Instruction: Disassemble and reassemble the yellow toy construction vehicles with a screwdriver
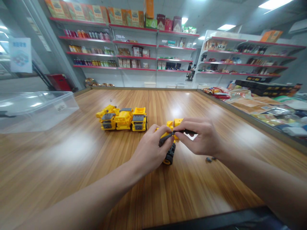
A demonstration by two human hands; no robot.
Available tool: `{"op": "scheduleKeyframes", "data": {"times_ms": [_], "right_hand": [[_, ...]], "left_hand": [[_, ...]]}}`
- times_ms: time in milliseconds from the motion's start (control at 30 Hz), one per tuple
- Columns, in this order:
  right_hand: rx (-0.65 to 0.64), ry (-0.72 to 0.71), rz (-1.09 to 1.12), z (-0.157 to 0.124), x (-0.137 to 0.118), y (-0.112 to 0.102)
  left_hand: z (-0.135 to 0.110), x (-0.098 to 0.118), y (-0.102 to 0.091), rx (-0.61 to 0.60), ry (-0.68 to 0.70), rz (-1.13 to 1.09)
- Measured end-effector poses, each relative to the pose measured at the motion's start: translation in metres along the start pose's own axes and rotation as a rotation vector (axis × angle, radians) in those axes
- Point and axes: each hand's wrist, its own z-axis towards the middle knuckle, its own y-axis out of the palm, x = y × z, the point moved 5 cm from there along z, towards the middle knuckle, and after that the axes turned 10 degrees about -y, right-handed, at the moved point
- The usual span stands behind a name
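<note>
My left hand [155, 143] is closed, with its thumb and fingers pinching a dark grey toy part [164, 139]. Opposite it, my right hand [200, 135] grips a slender dark piece [189, 131], whose tip meets the grey part between the two hands. Whether that slender piece is a tool or a toy part, I cannot tell. Just below my left fingers is a black wheeled toy chassis [169, 155] with a yellow hub. Yellow toy truck parts [177, 122] show behind my fingertips, partly hidden by both hands.
Left of my hands stand three yellow toy construction trucks [124, 118] in a row. Small dark pieces [209, 159] lie near my right wrist on the wooden table [107, 179]. A clear plastic bin [35, 108] is at far left; packaged goods [263, 108] lie beyond the right edge.
</note>
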Motion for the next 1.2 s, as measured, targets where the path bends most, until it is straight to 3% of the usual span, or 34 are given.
{"op": "scheduleKeyframes", "data": {"times_ms": [400,1200], "right_hand": [[0.071,0.009,-0.020,0.0007,-0.0036,0.0009],[-0.062,-0.139,-0.013,-0.0034,0.0019,0.0013]], "left_hand": [[0.0008,-0.0001,-0.0001,-0.001,-0.038,-0.079],[0.0003,0.0005,0.0008,-0.040,0.040,0.007]]}}
